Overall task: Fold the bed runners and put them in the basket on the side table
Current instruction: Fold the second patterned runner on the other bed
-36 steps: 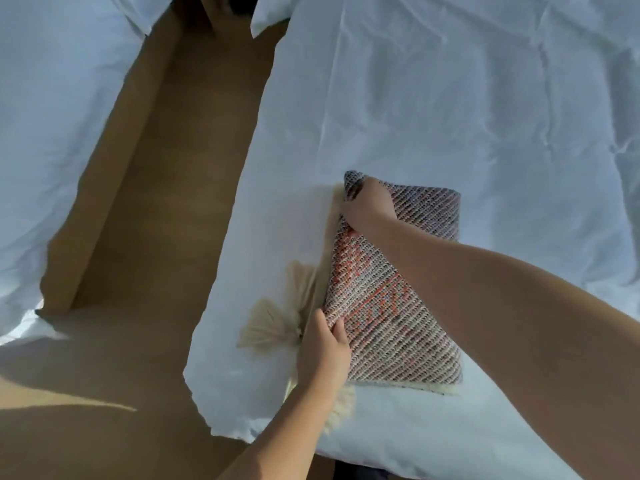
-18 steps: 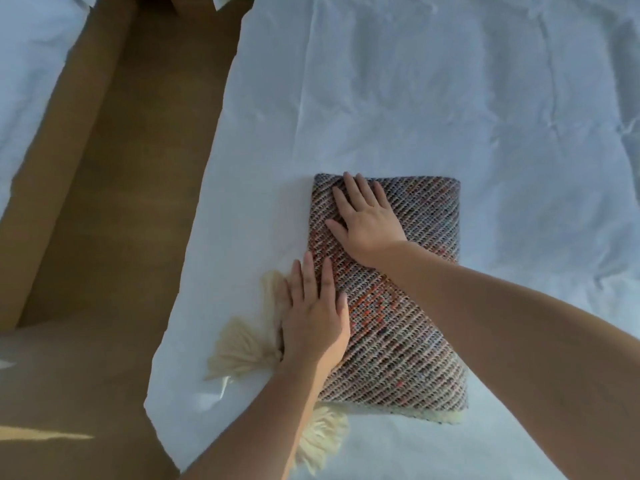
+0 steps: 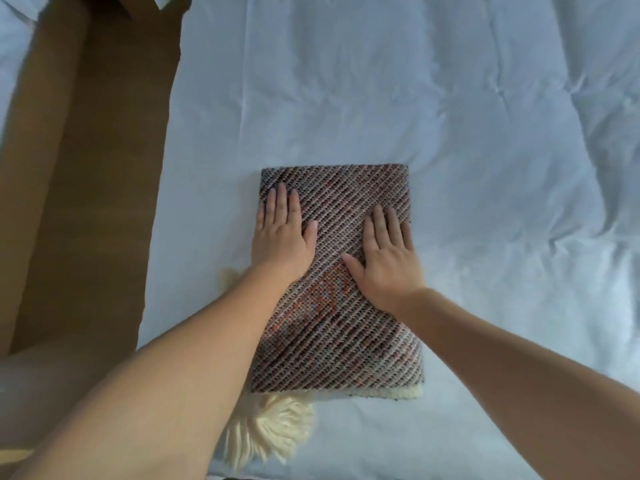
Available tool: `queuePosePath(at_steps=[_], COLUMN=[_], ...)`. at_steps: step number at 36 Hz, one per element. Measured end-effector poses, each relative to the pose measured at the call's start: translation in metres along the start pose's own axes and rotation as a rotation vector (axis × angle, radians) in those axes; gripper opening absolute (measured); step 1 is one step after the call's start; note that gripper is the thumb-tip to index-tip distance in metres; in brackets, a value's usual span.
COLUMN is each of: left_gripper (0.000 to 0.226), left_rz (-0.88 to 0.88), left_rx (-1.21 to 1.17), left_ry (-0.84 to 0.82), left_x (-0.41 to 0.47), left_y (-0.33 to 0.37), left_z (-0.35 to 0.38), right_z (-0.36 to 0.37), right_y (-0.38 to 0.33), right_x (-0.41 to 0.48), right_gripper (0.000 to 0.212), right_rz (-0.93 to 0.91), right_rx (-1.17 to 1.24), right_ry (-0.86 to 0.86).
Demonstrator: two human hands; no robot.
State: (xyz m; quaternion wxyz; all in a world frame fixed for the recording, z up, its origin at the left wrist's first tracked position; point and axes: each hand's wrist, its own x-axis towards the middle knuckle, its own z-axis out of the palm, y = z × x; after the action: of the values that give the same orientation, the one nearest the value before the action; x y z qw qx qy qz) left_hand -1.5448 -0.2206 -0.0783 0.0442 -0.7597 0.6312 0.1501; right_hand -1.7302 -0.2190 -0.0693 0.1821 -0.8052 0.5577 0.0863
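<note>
Both hands spread apart since half second ago: left hand [image 3: 282, 237] slid to left edge of folded runner [image 3: 334, 278], right hand [image 3: 386, 258] shifted toward right edge. Palms flat, fingers extended, pressing down; nothing gripped. Runner lies as thick rectangle on white bed [image 3: 485, 133], directly under both palms. Cream tassel [image 3: 273, 427] sticks out below left forearm. Woven cloth looks soft, thick, light, springy; layers may slip open. Best hold: slide fingers under both long sides, thumbs on top, lift level. Basket not in view.
</note>
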Motion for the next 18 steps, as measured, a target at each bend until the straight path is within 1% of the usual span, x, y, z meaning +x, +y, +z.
queuePosePath(at_steps=[3,6,14,16,18], left_gripper=[0.069,0.069,0.077,0.08,0.084], left_rz=[0.005,0.008,0.0,-0.031,-0.114], left_rx=[-0.012,-0.03,-0.006,-0.044,-0.15], left_ry=[0.011,-0.018,-0.058,-0.076,-0.079], left_x=[-0.012,-0.034,-0.114,-0.127,-0.128], left_y=[0.0,0.0,0.0,0.001,-0.001], left_z=[0.004,0.008,0.03,0.03,0.025], right_z=[0.02,0.037,0.068,0.069,0.064], right_y=[-0.01,-0.016,-0.021,-0.02,-0.017], right_x=[-0.039,-0.071,-0.144,-0.151,-0.145], right_gripper=[0.081,0.081,0.08,0.08,0.079], right_rz=[-0.007,-0.016,-0.072,-0.083,-0.072], right_rx=[0.03,0.039,0.001,0.005,0.058], right_ry=[0.031,0.044,-0.03,-0.04,0.0])
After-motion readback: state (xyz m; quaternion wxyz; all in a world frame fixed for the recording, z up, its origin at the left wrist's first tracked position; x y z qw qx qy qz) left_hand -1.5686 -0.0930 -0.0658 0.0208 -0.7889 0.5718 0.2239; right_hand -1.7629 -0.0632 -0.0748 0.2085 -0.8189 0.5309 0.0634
